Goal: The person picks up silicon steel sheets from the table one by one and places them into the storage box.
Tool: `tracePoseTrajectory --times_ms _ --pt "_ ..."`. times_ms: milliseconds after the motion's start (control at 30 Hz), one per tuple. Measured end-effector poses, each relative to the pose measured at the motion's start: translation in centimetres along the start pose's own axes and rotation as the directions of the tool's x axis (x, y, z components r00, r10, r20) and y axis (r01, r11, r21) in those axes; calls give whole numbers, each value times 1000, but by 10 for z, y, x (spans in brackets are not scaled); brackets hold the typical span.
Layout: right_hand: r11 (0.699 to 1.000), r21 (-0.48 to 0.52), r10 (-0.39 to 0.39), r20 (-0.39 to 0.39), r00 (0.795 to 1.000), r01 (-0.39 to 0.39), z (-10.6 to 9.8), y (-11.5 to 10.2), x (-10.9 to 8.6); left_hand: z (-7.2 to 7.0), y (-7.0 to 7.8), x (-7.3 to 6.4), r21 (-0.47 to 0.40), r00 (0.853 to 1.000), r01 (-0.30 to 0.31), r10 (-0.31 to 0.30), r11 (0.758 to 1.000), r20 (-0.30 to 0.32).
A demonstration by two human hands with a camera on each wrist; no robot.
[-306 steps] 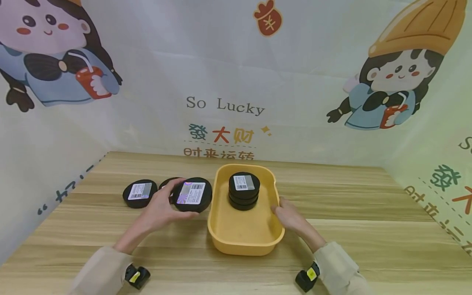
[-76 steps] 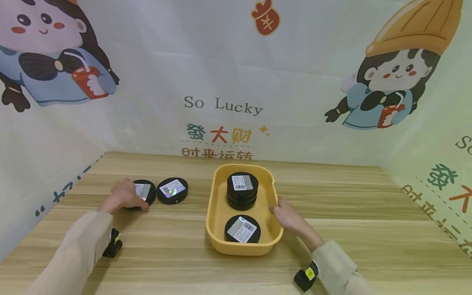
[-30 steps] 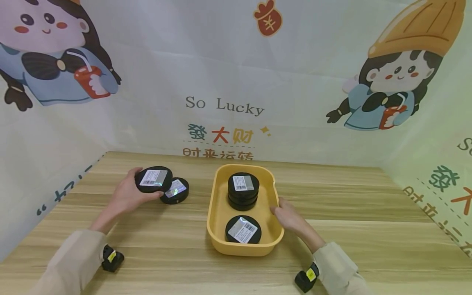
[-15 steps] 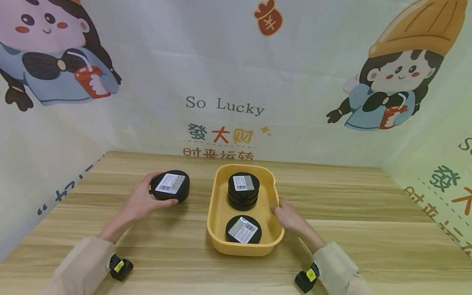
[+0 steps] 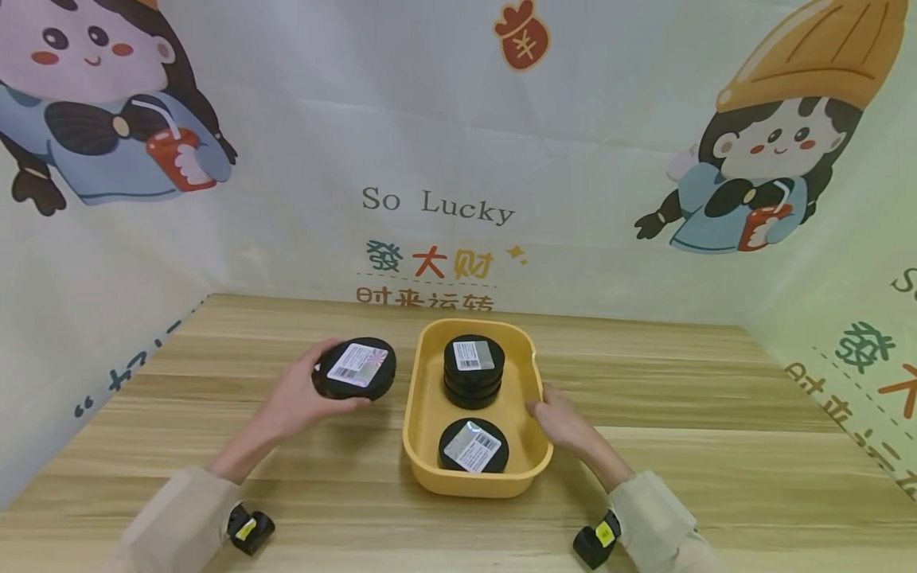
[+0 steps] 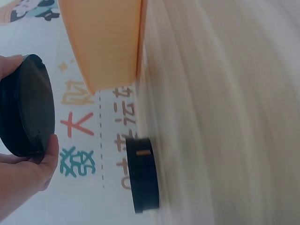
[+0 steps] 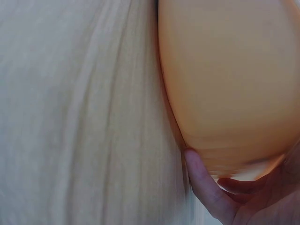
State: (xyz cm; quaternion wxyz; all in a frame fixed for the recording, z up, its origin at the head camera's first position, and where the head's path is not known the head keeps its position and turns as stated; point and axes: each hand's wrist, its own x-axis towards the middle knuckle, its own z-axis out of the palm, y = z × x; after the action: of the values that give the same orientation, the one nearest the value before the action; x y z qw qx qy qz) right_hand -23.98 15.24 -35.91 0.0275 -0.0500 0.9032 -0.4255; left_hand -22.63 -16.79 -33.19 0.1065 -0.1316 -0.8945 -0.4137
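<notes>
My left hand (image 5: pixel 301 394) grips a flat, round black disc (image 5: pixel 356 368) by its edge, off the table and left of the yellow bin (image 5: pixel 423 477). Its top carries a white barcode label. In the left wrist view, the held disc (image 6: pixel 37 103) shows its underside, while another black disc (image 6: pixel 143 176) lies on the table, mostly hidden in the head view. My right hand (image 5: pixel 562 415) holds the bin's right rim. Inside the bin are a stack of black discs (image 5: pixel 474 354) at the back and a single disc (image 5: pixel 473 446) at the front.
The wooden table (image 5: pixel 680 461) stretches out on both sides of the bin. A printed cloth backdrop (image 5: pixel 609 294) rises along its back edge and both sides. Small black cameras are strapped to both wrists.
The front disc was placed in the bin since the earliest frame. My left hand then lifted the leftmost disc and carried it right, over the other one. My right hand stayed put.
</notes>
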Motion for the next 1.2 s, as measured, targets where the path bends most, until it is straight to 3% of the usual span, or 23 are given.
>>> tracePoseTrajectory --times_ms 600,800,1033,1200 --pt "1000 -18 -2 4 1000 2 0 -2 0 30 23 0 -81 985 -158 163 984 60" --pt "1000 -19 1 3 1000 -1 -1 -1 1 39 28 2 -116 969 -217 228 969 92" --pt "1000 -21 -4 2 1000 4 -1 0 1 49 34 6 -134 957 -212 233 968 173" --pt "1000 -20 -8 -1 1000 8 0 0 1 57 37 9 -135 939 -234 260 963 227"
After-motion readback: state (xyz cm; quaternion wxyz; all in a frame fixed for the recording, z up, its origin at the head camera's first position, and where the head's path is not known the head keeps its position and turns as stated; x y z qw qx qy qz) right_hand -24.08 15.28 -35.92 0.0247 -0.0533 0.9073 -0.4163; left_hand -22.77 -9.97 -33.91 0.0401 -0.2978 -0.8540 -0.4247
